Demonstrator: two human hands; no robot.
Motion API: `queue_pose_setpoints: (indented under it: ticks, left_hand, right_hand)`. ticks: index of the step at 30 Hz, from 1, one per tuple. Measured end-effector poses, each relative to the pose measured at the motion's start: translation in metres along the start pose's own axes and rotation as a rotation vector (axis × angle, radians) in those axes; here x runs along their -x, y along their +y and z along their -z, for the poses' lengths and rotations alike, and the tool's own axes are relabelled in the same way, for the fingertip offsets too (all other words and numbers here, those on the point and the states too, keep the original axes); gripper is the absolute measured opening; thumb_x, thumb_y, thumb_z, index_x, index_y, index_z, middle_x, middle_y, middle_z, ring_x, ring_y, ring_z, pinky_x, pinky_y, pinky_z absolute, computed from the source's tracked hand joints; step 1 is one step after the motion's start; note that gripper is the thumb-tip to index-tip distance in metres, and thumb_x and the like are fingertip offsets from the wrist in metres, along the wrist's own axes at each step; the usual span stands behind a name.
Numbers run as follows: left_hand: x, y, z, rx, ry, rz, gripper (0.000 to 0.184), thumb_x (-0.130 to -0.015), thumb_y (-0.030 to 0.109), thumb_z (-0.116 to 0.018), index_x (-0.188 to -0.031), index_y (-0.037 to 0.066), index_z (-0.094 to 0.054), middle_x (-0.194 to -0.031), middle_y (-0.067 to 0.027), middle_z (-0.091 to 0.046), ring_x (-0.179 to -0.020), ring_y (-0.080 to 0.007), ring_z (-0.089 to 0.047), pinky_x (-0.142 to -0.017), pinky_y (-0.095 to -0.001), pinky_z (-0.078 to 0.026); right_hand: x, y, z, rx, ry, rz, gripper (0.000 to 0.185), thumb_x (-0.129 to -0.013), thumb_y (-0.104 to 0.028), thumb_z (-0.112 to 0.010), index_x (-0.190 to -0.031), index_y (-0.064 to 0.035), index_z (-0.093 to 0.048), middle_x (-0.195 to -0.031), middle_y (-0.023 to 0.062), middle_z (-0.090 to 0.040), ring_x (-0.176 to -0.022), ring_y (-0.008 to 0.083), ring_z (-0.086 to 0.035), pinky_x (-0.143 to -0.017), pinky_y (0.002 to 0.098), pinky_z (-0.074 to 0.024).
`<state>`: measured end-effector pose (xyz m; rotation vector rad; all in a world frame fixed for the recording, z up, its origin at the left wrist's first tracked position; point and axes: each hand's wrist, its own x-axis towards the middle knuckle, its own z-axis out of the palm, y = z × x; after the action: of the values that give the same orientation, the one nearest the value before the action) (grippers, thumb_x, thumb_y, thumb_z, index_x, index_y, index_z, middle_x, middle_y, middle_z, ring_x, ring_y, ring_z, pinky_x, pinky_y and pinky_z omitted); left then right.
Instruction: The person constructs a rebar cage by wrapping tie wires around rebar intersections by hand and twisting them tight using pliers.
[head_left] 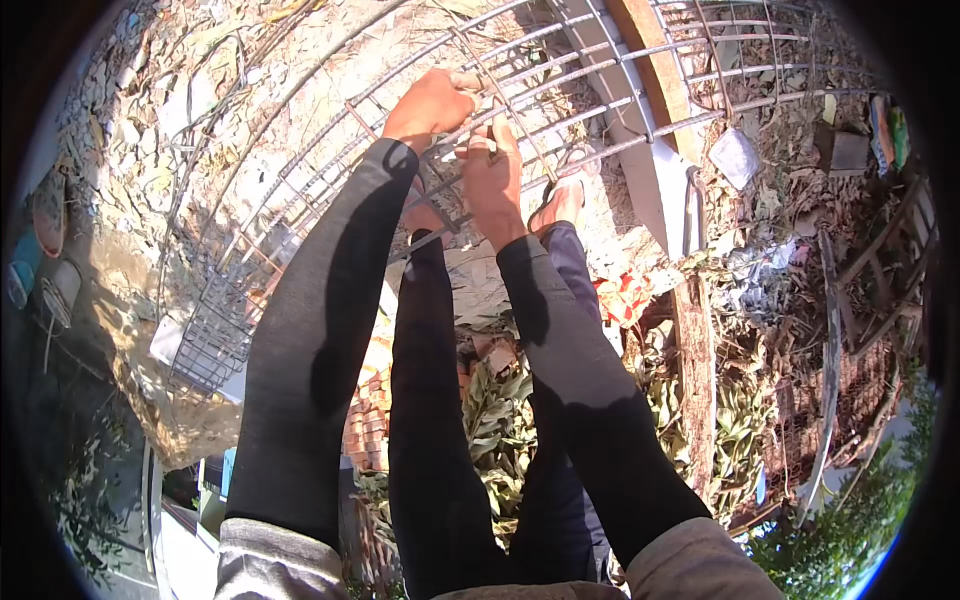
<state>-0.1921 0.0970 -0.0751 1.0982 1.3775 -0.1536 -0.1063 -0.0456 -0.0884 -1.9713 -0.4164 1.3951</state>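
Observation:
A long cage of metal rebar [590, 75] runs across the upper part of the head view. My left hand [432, 104] is at the cage's bars, with its fingers curled toward its near side. Just right of it and slightly lower, my right hand [490, 180] has its fingers bent up at the bars. The fingertips of both hands are close together. What they pinch is too small and bright to make out. Both forearms wear dark sleeves.
A wooden beam [655, 75] and a pale post [645, 185] cross under the cage. Wire mesh [208, 345] lies lower left. Bricks [368, 425], dry leaves [500, 410] and a rough wooden plank [693, 370] lie below. My feet stand beneath the cage.

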Motion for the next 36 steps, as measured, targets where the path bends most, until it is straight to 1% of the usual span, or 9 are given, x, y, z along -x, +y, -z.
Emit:
queue_pose_setpoints:
  ticks: [8,11,14,20,23,28,31,32,36]
  left_hand:
    - [-0.006,-0.006,-0.010,-0.283,0.099,-0.197,0.041,-0.097,0.032,-0.068,-0.129,0.008,-0.072,-0.125,-0.0215,-0.071,-0.120,-0.0405,-0.066,-0.101,-0.0445,-0.050]
    - [0.013,0.013,0.004,-0.316,0.091,-0.197,0.035,-0.098,0.031,-0.066,-0.120,0.004,-0.073,-0.126,-0.0215,-0.070,-0.120,-0.0405,-0.064,-0.101,-0.0458,-0.050]
    - [0.018,-0.006,-0.006,-0.251,0.338,-0.465,0.031,-0.097,0.030,-0.067,-0.106,0.002,-0.073,-0.107,-0.0235,-0.072,-0.101,-0.0429,-0.068,-0.092,-0.0465,-0.051]
    - [0.052,0.015,-0.016,-0.264,0.472,-0.346,0.025,-0.094,0.027,-0.065,-0.098,0.004,-0.075,-0.078,-0.0198,-0.071,-0.082,-0.0416,-0.068,-0.087,-0.0465,-0.051]
    - [0.080,0.038,-0.038,-0.207,0.467,-0.176,0.023,-0.092,0.025,-0.064,-0.094,0.006,-0.076,-0.070,-0.0153,-0.069,-0.075,-0.0327,-0.070,-0.073,-0.0442,-0.050]
    - [0.114,0.060,-0.051,0.109,0.282,0.067,0.028,-0.097,0.026,-0.060,-0.103,0.004,-0.077,-0.065,-0.0087,-0.063,-0.060,-0.0191,-0.060,-0.060,-0.0388,-0.046]
    - [0.114,0.049,-0.084,0.322,0.291,-0.059,0.029,-0.102,0.023,-0.058,-0.113,0.001,-0.073,-0.071,-0.0041,-0.065,-0.061,-0.0126,-0.056,-0.059,-0.0359,-0.045]
    - [0.120,0.057,-0.081,0.424,0.244,-0.053,0.029,-0.102,0.022,-0.058,-0.115,0.001,-0.073,-0.072,-0.0035,-0.065,-0.062,-0.0120,-0.056,-0.060,-0.0353,-0.045]
    - [0.130,0.058,-0.075,0.476,0.106,-0.160,0.028,-0.100,0.018,-0.061,-0.120,0.001,-0.072,-0.085,-0.0121,-0.073,-0.072,-0.0186,-0.066,-0.068,-0.0361,-0.050]
  right_hand:
    - [0.000,-0.041,0.024,-0.224,-0.179,-0.133,0.050,-0.107,-0.023,-0.051,-0.152,-0.0003,-0.045,-0.108,0.0061,-0.061,-0.086,0.0125,-0.068,-0.064,0.0274,-0.0526]
    - [-0.001,-0.041,0.023,-0.264,-0.195,-0.129,0.058,-0.106,-0.023,-0.054,-0.157,-0.0010,-0.039,-0.106,0.0062,-0.063,-0.086,0.0130,-0.068,-0.065,0.0281,-0.0537]
    - [0.003,-0.041,0.019,-0.346,-0.203,-0.397,0.063,-0.104,-0.023,-0.056,-0.159,-0.0006,-0.035,-0.103,0.0061,-0.065,-0.085,0.0129,-0.068,-0.066,0.0291,-0.0545]
    - [0.033,-0.091,0.024,-0.133,-0.028,-0.328,0.029,-0.102,-0.030,-0.061,-0.103,-0.0021,-0.067,-0.086,0.0050,-0.071,-0.076,0.0140,-0.062,-0.071,0.0298,-0.0502]
    - [0.025,-0.099,0.036,-0.123,-0.041,-0.148,0.034,-0.103,-0.034,-0.062,-0.094,-0.0025,-0.072,-0.083,0.0025,-0.069,-0.070,0.0112,-0.059,-0.064,0.0273,-0.0461]
    - [0.009,-0.159,0.049,0.112,0.034,-0.371,0.032,-0.096,-0.027,-0.070,-0.081,0.0001,-0.075,-0.068,0.0024,-0.066,-0.061,0.0105,-0.055,-0.057,0.0299,-0.0438]
    - [-0.024,-0.146,0.080,0.306,-0.164,-0.345,0.030,-0.092,-0.028,-0.073,-0.087,0.0017,-0.078,-0.072,0.0066,-0.070,-0.066,0.0137,-0.060,-0.063,0.0331,-0.0482]
    - [-0.035,-0.150,0.085,0.505,-0.271,-0.279,0.039,-0.091,-0.033,-0.072,-0.091,0.0050,-0.077,-0.084,0.0173,-0.076,-0.079,0.0254,-0.071,-0.074,0.0394,-0.0540]
    - [-0.061,-0.166,0.079,0.996,-0.386,-0.105,0.055,-0.088,-0.043,-0.067,-0.101,0.0100,-0.075,-0.110,0.0345,-0.072,-0.110,0.0483,-0.069,-0.097,0.0493,-0.0528]
